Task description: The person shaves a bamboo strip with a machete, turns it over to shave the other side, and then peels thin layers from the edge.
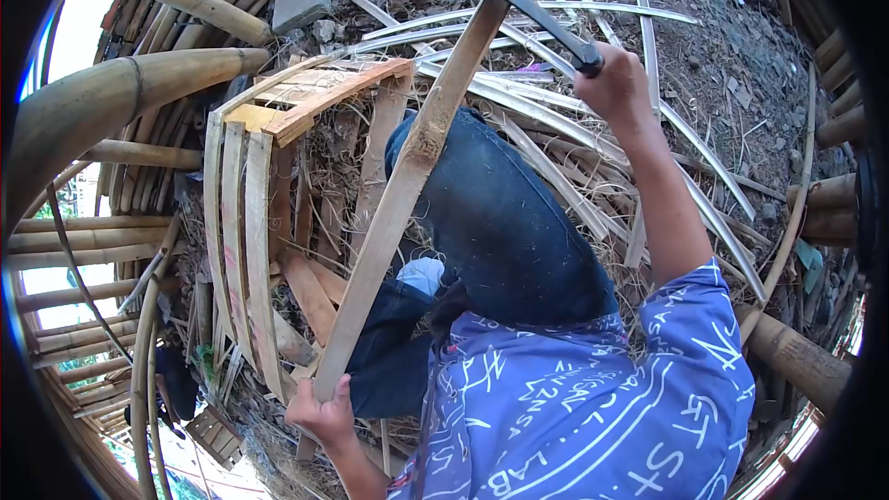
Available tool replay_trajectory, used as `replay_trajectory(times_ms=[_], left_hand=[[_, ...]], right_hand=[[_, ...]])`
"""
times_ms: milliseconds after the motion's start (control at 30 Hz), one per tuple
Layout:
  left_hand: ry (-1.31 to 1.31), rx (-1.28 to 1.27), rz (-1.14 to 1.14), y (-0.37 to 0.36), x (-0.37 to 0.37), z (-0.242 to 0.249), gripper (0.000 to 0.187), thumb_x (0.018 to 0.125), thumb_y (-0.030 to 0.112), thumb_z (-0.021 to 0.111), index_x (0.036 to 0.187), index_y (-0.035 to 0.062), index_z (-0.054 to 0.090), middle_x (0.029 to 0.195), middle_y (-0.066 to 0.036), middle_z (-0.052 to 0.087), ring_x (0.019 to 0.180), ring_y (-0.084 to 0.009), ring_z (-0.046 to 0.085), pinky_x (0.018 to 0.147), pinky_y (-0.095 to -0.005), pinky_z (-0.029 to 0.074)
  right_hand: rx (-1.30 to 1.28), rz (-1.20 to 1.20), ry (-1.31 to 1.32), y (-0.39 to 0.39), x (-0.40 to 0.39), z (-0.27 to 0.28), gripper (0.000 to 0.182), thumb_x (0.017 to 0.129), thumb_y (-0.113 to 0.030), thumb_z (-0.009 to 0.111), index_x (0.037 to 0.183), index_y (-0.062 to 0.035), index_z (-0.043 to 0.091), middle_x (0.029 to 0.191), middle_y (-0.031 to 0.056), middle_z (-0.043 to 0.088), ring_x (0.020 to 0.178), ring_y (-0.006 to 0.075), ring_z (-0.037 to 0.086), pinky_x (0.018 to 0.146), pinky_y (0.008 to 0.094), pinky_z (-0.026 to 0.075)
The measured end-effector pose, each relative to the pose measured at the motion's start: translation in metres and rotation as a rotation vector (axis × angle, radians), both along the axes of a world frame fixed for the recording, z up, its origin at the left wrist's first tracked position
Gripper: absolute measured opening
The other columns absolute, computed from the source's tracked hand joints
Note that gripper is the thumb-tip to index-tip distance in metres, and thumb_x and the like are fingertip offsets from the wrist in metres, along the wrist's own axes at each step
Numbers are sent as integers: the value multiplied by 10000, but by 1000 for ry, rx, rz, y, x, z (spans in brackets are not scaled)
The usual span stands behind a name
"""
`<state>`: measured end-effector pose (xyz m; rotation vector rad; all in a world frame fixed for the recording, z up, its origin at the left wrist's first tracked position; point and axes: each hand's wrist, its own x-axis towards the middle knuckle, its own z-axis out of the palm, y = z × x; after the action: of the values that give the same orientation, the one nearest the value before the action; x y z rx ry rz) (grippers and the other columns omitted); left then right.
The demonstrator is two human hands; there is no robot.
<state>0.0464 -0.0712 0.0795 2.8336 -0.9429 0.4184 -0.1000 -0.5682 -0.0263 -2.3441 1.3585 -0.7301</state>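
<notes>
Held at One End

Clamps the plank (422,150) low in the left hand (322,413), across the bent leg (514,222); clamps the curved tool (542,16) in the right hand (619,88). Risks twisting the plank under a knock, through one-ended hold.

Bright daylight (76,26) shows at left between thick bamboo poles (153,81) bordering dark, debris-strewn earthen ground (732,83).
</notes>
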Motion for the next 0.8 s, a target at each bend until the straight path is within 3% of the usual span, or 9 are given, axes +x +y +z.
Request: replay_trajectory(times_ms=[100,200,333,467,533,667,800], left_hand=[[15,18,16,-4,0,3,728,731,723,615,591,37,413,489,-172,411,472,-410,452,448,-437,337],[39,25,29,-14,-1,6,714,721,714,632,600,35,449,495,-173,429,474,-408,459,449,-433,341],[47,33,10,-20,0,5,642,699,637,712,622,33,509,502,-163,449,476,-400,473,452,-424,347],[94,-36,21,-28,3,6,580,674,552,778,624,38,514,506,-155,456,474,-385,472,456,-419,345],[80,-51,1,-29,3,7,551,657,506,808,625,39,517,504,-147,455,471,-373,464,456,-415,343],[32,-38,-35,-34,-5,10,561,653,515,809,629,36,517,510,-145,454,472,-371,456,454,-411,340],[47,15,-43,-25,-5,10,579,662,547,791,649,31,529,522,-150,459,476,-374,456,450,-413,335]], right_hand=[[-41,-90,34,-7,-10,5,123,754,-159,615,750,-43,657,740,199,667,715,392,658,670,460,532],[58,-87,-116,7,-17,14,117,760,-145,609,768,-39,658,714,224,644,710,406,643,634,475,501],[211,63,-251,61,-10,42,103,745,-131,620,747,-29,632,687,220,628,657,400,632,596,461,495],[109,258,-153,94,6,53,121,699,-142,624,741,-29,620,644,213,613,639,394,636,614,458,513],[32,286,-179,97,12,49,77,663,-83,636,710,-31,601,619,196,591,617,392,613,557,445,481],[125,304,-175,98,17,49,78,651,-75,628,711,-30,603,621,199,591,623,391,615,567,446,484],[116,283,-75,95,21,49,152,656,-152,637,752,-33,640,667,196,636,675,368,653,638,445,528]])
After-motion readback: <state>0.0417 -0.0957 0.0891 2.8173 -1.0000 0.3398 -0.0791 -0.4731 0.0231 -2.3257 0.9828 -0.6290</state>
